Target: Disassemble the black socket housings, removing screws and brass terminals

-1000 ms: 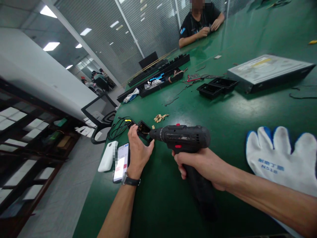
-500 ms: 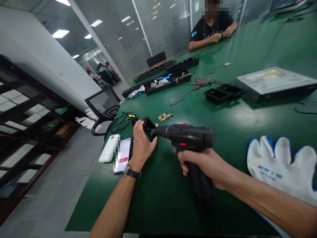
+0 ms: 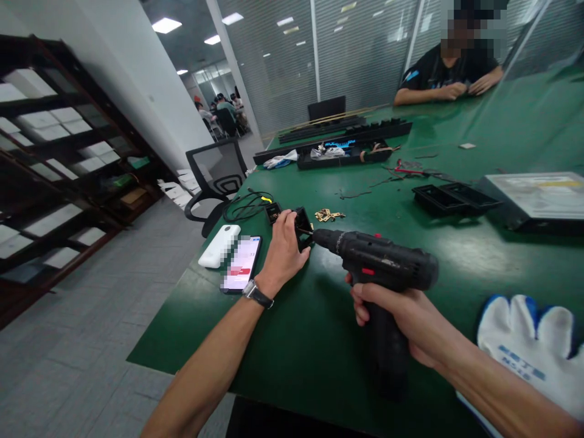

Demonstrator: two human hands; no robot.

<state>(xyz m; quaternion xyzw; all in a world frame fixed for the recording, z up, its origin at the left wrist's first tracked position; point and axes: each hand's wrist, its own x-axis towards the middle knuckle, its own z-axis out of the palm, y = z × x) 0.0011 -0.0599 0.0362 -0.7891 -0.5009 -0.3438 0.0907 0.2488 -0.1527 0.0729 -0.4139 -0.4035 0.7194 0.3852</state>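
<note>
My right hand [image 3: 410, 313] is wrapped around the handle of a black cordless drill [image 3: 387, 258] with red buttons. The drill lies nearly level, pointing left, and its thin bit reaches into a small open black plastic box [image 3: 303, 220]. With fingers over the top and thumb at the near side, my left hand [image 3: 285, 246] grips that box on the table. Whether the bit touches a screw inside cannot be made out. Just beyond the box lies a small pile of brass-coloured metal pieces [image 3: 327, 215]. Another small black container [image 3: 273, 211] is behind my left fingers.
Left of my hand lie a phone [image 3: 246, 261] and a white power bank [image 3: 218, 246], with a coiled black cable [image 3: 241, 207] behind. White work gloves [image 3: 524, 347], black trays [image 3: 449, 198] and a metal case [image 3: 542, 194] are rightward. A person [image 3: 449, 76] sits across the table.
The view has swung left, so everything appears farther right in it. Both hands keep their grips, and the drill bit stays in the box.
</note>
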